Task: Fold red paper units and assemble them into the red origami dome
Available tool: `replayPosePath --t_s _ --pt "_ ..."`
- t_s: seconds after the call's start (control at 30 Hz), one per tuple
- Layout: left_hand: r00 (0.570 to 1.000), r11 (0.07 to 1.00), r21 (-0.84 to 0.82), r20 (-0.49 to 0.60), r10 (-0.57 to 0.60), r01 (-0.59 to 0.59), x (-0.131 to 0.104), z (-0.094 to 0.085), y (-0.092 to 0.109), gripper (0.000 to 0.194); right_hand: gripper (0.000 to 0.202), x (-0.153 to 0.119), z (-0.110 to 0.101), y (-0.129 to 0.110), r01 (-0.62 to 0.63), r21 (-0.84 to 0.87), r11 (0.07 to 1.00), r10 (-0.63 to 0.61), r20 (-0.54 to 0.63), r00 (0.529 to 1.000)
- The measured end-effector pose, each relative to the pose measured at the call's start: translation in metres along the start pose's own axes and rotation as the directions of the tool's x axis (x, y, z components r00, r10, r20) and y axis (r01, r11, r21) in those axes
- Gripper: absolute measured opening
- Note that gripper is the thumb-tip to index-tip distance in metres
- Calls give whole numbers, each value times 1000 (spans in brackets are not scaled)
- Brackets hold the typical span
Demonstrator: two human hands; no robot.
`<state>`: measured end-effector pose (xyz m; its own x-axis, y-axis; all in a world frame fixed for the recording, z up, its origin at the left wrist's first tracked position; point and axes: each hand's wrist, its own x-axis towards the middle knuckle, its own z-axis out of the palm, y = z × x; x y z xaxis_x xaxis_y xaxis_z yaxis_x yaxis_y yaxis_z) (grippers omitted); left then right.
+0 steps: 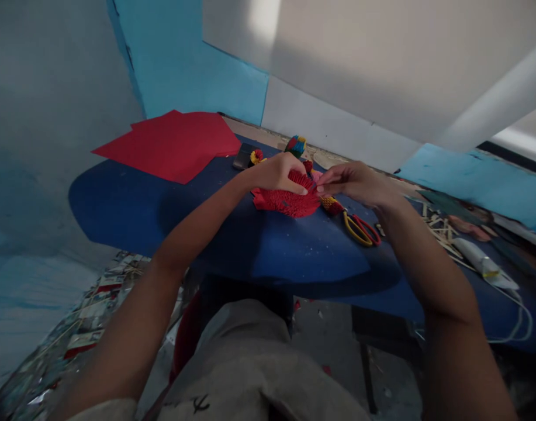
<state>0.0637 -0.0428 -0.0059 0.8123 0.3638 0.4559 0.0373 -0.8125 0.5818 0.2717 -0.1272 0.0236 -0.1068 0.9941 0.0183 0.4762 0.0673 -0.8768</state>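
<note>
A red origami model (289, 203), built up from many small folded paper pieces, rests on the blue table in front of me. My left hand (283, 174) is closed over its upper side, with the thumb pressed on the ridged surface. At the model's right edge, the thumb and fingertips of my right hand (346, 182) are pinched together; whatever sits between them is too small to make out. Close to my right hand lie a red and yellow folded-paper piece (331, 205) and scissors with red and yellow handles (362, 229).
Large red paper sheets (175, 143) cover the table's back left. A multicoloured paper piece (296, 146) and a dark box (243, 156) lie behind my hands. Wooden sticks (441, 228) and a white glue gun (476, 257) with its cord are on the right. Walls border the table (118, 193).
</note>
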Motion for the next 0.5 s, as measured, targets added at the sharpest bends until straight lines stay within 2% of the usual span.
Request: replayPosePath --t_s 0.1,0.23,0.33,0.5 --pt "1000 1000 -17 -22 -5 5 1 0 -4 30 22 1 3 2 -44 109 993 47 -25 999" --pt "999 999 -30 -33 -17 16 1 1 -9 31 18 1 12 9 -197 315 929 227 -62 972" --pt "999 999 -40 -18 -29 28 1 1 -8 29 17 0 15 11 -279 401 872 322 -43 946" --pt "998 996 -86 -37 -43 40 0 0 -7 30 17 -2 13 11 -249 392 886 280 -25 960"
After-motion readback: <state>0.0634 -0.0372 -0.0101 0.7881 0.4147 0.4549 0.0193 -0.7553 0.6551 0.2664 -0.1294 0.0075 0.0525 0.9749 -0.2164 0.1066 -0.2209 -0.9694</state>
